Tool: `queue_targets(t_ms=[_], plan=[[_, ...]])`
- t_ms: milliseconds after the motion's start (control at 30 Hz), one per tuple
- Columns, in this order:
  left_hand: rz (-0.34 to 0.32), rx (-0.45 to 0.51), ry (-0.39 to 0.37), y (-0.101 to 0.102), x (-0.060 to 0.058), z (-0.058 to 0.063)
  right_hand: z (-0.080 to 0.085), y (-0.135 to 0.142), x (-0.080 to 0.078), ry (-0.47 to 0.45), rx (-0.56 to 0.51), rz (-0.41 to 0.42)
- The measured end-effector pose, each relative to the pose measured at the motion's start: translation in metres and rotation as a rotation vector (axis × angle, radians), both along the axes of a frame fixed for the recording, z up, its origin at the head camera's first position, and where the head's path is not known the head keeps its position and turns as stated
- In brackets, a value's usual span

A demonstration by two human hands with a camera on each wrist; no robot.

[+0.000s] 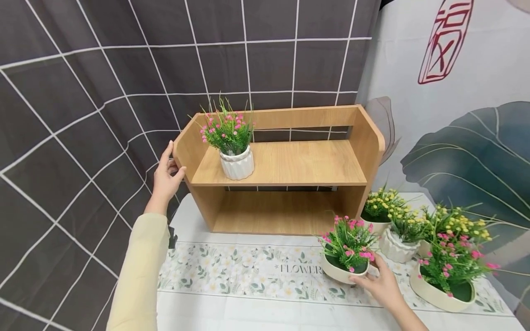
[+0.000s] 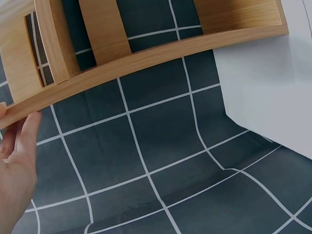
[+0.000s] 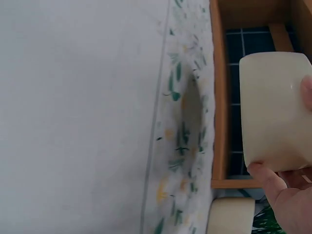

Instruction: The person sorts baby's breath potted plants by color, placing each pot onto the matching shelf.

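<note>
My left hand holds the left side panel of a two-tier wooden shelf. In the left wrist view the thumb and fingers lie on either side of the panel edge. My right hand grips a low cream pot of pink artificial flowers by its right end, in front of the shelf's lower right. Seen by the right wrist camera, this pot hangs above the tablecloth, its shadow below. A white ribbed pot with pink flowers stands on the upper tier, at the left.
Right of the shelf stand several potted plants: yellow flowers in a cream pot, a white pot, and pink flowers in an oval cream pot. A floral runner crosses the white table. Behind hangs a dark checked cloth.
</note>
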State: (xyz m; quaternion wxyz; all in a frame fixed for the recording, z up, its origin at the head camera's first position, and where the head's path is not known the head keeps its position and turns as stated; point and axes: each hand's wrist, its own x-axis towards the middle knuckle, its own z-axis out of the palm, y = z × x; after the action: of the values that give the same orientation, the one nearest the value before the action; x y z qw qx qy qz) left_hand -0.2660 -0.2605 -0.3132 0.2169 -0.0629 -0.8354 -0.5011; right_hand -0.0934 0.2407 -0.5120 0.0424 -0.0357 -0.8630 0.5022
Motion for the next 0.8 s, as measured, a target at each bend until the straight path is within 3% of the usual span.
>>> queue_targets(t_ms=[200,467,800], plan=[[0.0,-0.004,-0.004,-0.009,-0.011,-0.009,0.018,-0.001,-0.001,-0.019,-0.01,0.044],[0.002,0.0,-0.02,-0.009,-0.009,-0.008,0.036,-0.005,-0.003,0.03,0.015,0.069],[0.012,-0.013,-0.006,-0.009,-0.01,-0.01,0.056,-0.006,-0.003,0.012,0.014,0.084]])
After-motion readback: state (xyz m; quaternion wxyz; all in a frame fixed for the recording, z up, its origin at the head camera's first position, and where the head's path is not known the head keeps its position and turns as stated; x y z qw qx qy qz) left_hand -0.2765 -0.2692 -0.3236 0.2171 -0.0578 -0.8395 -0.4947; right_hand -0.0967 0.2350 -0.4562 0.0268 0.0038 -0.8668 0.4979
